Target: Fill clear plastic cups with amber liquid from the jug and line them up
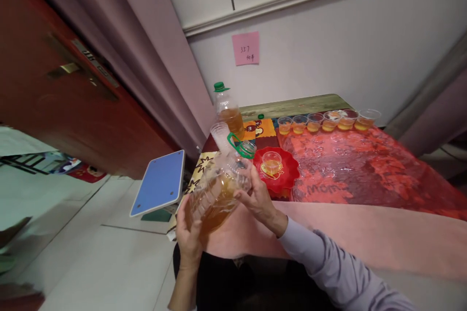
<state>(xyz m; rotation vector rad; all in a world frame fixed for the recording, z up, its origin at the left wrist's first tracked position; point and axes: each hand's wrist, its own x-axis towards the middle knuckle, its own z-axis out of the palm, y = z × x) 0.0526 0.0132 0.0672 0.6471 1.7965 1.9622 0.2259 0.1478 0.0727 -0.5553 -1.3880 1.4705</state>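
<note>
A large clear bottle of amber liquid is held tilted, its open mouth with a green ring and handle pointing up and right. My left hand is wrapped round the bottle's lower end. Near the neck, my right hand grips the bottle's shoulder. Just beyond the mouth, a clear cup with some liquid stands on a red scalloped plate. Several clear cups holding yellow-orange liquid form a row along the table's back.
Another bottle with a green cap stands at the back left, beside stacked clear cups. A loose green cap lies behind the plate. Left of the table is a blue board.
</note>
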